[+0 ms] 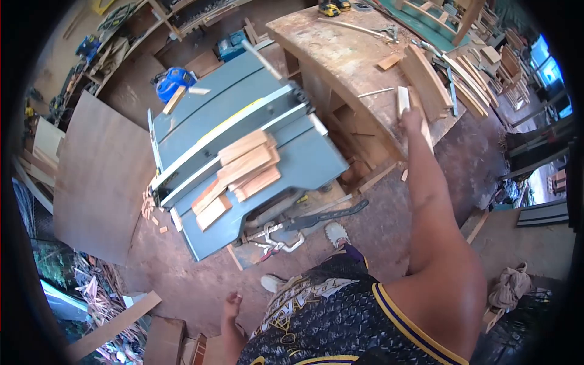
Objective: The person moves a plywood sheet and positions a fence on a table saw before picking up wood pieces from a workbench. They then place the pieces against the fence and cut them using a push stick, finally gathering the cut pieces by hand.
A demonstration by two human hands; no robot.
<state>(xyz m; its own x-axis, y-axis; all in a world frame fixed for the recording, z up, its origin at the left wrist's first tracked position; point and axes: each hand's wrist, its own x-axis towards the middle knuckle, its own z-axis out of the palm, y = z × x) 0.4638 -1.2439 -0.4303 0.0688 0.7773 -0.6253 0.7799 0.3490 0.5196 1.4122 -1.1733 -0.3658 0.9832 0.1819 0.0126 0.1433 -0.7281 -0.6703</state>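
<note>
My right hand (412, 121) reaches out to the workbench, its fingers closed around a short pale wood block (403, 99). Beneath that hand a longer wood strip (427, 135) lies along the bench edge, and a wide wooden board (423, 82) is just beyond. My left hand (231, 305) hangs low by my side, fingers loosely curled and apart, with nothing seen in it. On the grey table saw (310, 152) in front of me, several short wood pieces (246, 163) lie in a loose stack near the fence (225, 131).
A clamp (277, 240) sits on the saw's near edge. A blue power tool (174, 84) stands past the saw, beside a large plywood sheet (100, 176). The workbench (328, 45) carries wood strips and a yellow drill (329, 9). Wood offcuts (148, 204) litter the floor.
</note>
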